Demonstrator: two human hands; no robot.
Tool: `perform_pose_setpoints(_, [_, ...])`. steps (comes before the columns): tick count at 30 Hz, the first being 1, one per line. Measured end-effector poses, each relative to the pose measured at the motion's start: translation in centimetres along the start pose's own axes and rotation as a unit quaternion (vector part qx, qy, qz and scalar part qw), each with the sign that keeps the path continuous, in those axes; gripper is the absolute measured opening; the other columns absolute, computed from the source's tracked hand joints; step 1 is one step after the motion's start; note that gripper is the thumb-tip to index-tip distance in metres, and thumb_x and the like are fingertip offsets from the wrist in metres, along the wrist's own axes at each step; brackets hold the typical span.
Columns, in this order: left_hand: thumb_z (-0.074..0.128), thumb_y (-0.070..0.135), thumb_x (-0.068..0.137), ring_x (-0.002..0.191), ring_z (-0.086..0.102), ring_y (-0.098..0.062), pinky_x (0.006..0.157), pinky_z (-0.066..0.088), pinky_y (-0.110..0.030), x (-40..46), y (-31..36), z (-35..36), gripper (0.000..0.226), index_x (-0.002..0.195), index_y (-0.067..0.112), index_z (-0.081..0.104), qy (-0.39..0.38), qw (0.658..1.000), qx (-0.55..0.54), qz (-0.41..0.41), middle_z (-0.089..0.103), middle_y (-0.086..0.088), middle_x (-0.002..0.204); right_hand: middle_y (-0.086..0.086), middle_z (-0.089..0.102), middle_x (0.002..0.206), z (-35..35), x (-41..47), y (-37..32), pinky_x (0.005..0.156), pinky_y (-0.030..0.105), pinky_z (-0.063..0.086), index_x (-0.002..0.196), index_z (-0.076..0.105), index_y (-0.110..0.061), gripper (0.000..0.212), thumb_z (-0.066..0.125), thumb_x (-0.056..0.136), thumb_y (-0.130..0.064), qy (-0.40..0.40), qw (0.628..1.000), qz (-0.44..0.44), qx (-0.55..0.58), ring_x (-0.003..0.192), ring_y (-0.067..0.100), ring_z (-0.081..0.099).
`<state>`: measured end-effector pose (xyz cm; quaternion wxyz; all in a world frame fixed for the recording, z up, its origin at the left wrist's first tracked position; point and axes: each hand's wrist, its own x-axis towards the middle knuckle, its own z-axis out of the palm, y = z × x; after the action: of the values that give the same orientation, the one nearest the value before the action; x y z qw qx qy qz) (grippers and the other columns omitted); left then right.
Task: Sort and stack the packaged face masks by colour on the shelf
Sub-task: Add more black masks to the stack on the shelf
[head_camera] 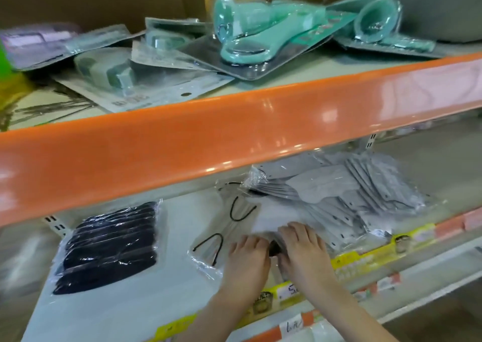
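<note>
On the lower shelf (pixel 109 305) a pack of black masks (pixel 112 247) lies at the left. A clear pack of light masks with black ear loops (pixel 229 227) lies in the middle. A heap of grey mask packs (pixel 347 198) fills the right. My left hand (pixel 247 261) and my right hand (pixel 302 250) press side by side on a clear pack at the shelf's front, fingers curled around something small and dark between them; what it is stays unclear.
The orange edge of the upper shelf (pixel 234 138) overhangs the masks. Above it lie teal blister-packed items (pixel 242 36) and grey carded packs (pixel 109 73). Yellow and orange price strips (pixel 365 255) run along the lower shelf's front.
</note>
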<state>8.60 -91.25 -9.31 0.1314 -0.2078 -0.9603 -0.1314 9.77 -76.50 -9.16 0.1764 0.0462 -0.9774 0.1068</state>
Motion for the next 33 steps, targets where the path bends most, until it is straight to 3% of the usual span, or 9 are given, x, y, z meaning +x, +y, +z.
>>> perform_pose_setpoints(8, [0.043,0.032,0.072,0.078,0.059,-0.017,0.059,0.049,-0.028,0.9,2.1,0.9,0.024,0.078,0.026,0.065,-0.004,1.000,0.001,-0.021,0.063,0.008,0.088,0.007,0.065,0.097,-0.2,0.6,3.7,0.067,0.035,0.055,0.094,0.069,-0.011,0.060,0.090,0.044,-0.034,-0.006,1.000,-0.011,-0.020,0.089,0.028,0.065])
perform_pose_setpoints(11, [0.044,0.029,0.071,0.080,0.058,-0.019,0.059,0.049,-0.031,0.8,2.0,0.9,0.025,0.082,0.024,0.066,-0.003,0.999,0.013,-0.035,0.062,0.007,0.090,0.007,0.067,0.092,-0.5,1.0,4.1,0.065,0.031,0.054,0.089,0.069,-0.010,0.048,0.089,0.049,-0.027,0.011,1.000,-0.004,-0.018,0.083,0.027,0.066])
perform_pose_setpoints(17, [0.042,0.028,0.071,0.077,0.061,-0.022,0.059,0.049,-0.033,0.9,1.8,0.9,0.031,0.084,0.021,0.069,-0.014,0.997,0.044,-0.064,0.063,0.004,0.086,0.004,0.063,0.070,-0.5,2.1,4.4,0.045,0.033,0.050,0.075,0.066,-0.011,0.027,0.082,0.054,-0.013,0.006,0.999,0.035,0.011,0.064,0.028,0.064])
perform_pose_setpoints(21, [0.041,0.025,0.069,0.074,0.062,-0.016,0.060,0.050,-0.025,1.0,2.3,0.4,0.029,0.076,0.026,0.069,0.004,0.999,0.004,-0.042,0.063,0.010,0.080,0.007,0.058,0.055,-1.4,2.9,4.5,0.038,0.030,0.043,0.069,0.065,-0.008,0.006,0.068,0.071,-0.013,0.030,0.997,0.044,0.063,0.050,0.029,0.061])
perform_pose_setpoints(23, [0.040,0.024,0.069,0.072,0.062,-0.011,0.058,0.049,-0.019,1.2,3.0,0.3,0.030,0.075,0.028,0.069,0.006,0.999,-0.021,-0.029,0.064,0.014,0.078,0.012,0.062,0.063,-2.0,3.3,4.8,0.045,0.028,0.037,0.080,0.065,-0.008,0.002,0.066,0.082,-0.008,0.019,0.993,0.085,0.079,0.058,0.033,0.063])
perform_pose_setpoints(25, [0.039,0.025,0.073,0.072,0.062,-0.011,0.056,0.047,-0.017,1.4,4.0,0.3,0.030,0.078,0.027,0.069,0.004,0.998,-0.053,-0.043,0.064,0.013,0.080,0.013,0.065,0.078,-2.2,3.6,5.3,0.055,0.029,0.036,0.092,0.062,-0.011,0.012,0.053,0.095,-0.019,-0.038,0.987,0.111,0.108,0.076,0.033,0.064])
perform_pose_setpoints(29, [0.041,0.021,0.094,0.089,0.056,-0.020,0.071,0.046,-0.032,2.2,5.4,0.8,0.023,0.102,0.017,0.062,-0.026,0.973,-0.183,-0.140,0.062,-0.001,0.096,0.011,0.063,0.081,-1.6,3.7,6.4,0.063,0.034,0.042,0.091,0.058,-0.011,0.021,0.044,0.098,-0.025,-0.074,0.976,0.097,0.178,0.080,0.032,0.062])
perform_pose_setpoints(31, [0.043,0.020,0.096,0.081,0.055,-0.022,0.072,0.047,-0.038,2.5,5.7,1.1,0.019,0.098,0.015,0.061,-0.007,0.961,-0.228,-0.158,0.062,-0.005,0.086,0.006,0.057,0.070,-2.0,3.9,6.6,0.058,0.031,0.040,0.080,0.053,-0.016,0.017,0.050,0.096,-0.017,-0.061,0.978,0.078,0.186,0.070,0.031,0.060])
perform_pose_setpoints(33, [0.042,0.024,0.097,0.079,0.057,-0.023,0.072,0.048,-0.039,2.9,5.9,1.5,0.022,0.100,0.014,0.062,0.003,0.958,-0.234,-0.168,0.065,-0.007,0.085,0.006,0.053,0.059,-2.2,3.5,6.8,0.042,0.028,0.038,0.073,0.058,-0.011,0.023,0.076,0.073,0.003,-0.048,0.986,0.027,0.156,0.049,0.029,0.056])
